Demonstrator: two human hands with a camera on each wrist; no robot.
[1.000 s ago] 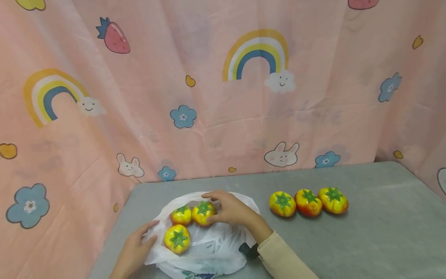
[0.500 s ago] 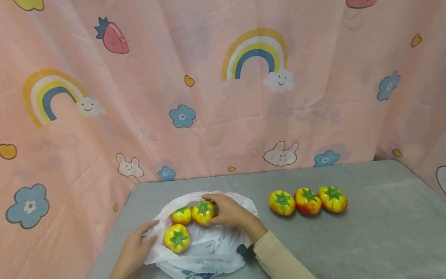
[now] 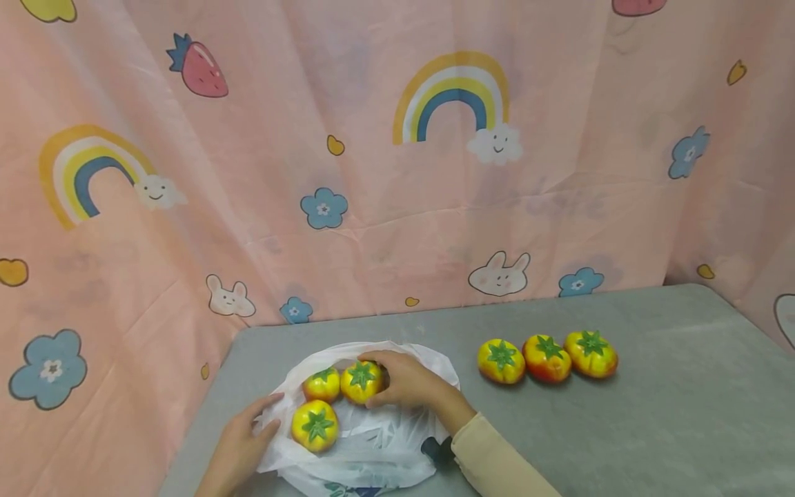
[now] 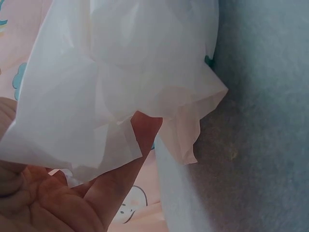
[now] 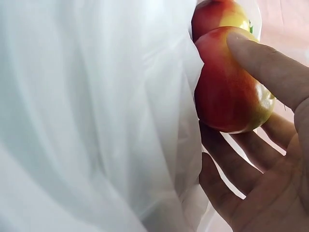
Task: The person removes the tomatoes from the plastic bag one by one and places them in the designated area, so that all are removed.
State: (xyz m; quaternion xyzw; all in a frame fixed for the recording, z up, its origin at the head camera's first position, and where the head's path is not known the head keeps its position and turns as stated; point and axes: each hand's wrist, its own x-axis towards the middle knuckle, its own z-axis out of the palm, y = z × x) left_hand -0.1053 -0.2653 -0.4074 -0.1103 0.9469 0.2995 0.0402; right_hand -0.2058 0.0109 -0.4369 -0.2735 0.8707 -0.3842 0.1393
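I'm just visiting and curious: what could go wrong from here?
The glossy yellow-red fruit in the right hand might slip and knock the neighbouring fruit. The white plastic bag looks thin and limp, so it could sag over the fruit inside if the left hand leaves its edge.

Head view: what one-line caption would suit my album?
Left hand at the bag, right hand gripping one of three fruits inside, three more lined up on the table.

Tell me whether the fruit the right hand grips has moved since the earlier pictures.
No, not visibly: in the head view, the gripped fruit keeps its place against the table's back edge.
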